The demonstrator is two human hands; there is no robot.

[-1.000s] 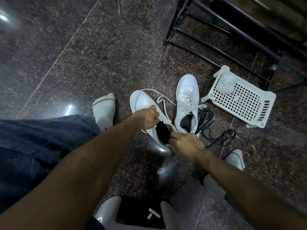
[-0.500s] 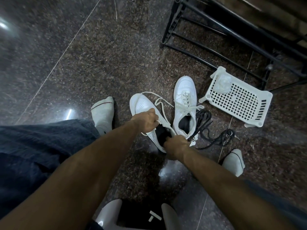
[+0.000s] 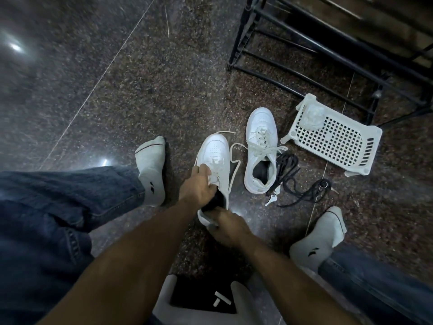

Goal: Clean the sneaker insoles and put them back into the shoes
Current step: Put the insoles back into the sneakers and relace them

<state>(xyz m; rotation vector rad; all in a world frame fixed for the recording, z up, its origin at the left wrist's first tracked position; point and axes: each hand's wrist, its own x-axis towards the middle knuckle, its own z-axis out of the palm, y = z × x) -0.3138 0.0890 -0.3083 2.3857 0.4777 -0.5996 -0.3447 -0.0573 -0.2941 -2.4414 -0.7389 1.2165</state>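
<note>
Holding the near shoe (image 3: 214,158) on the floor (image 3: 140,95), the left hand (image 3: 198,186) is gripping its laces and tongue, and I think this is keeping the mouth of the shoe wide. The right hand (image 3: 228,227) is curling round the heel end, with its fingers at the dark opening, so it looks like it is working at the insole (image 3: 216,200), a dark bit showing between the two hands. I cannot tell if the insole is going in or coming out. The other shoe (image 3: 259,156) is lying just beside it on the right, apart from it, with its dark inside showing. A black cord (image 3: 295,181) with keys (image 3: 271,200) is touching that shoe's right side. A white basket (image 3: 335,139) is lying further right, near a black rack (image 3: 304,55). Two socked feet are resting on each side of the shoes. Open floor is lying to the left and far side, so the hands are having more room there than on the crowded right.
</note>
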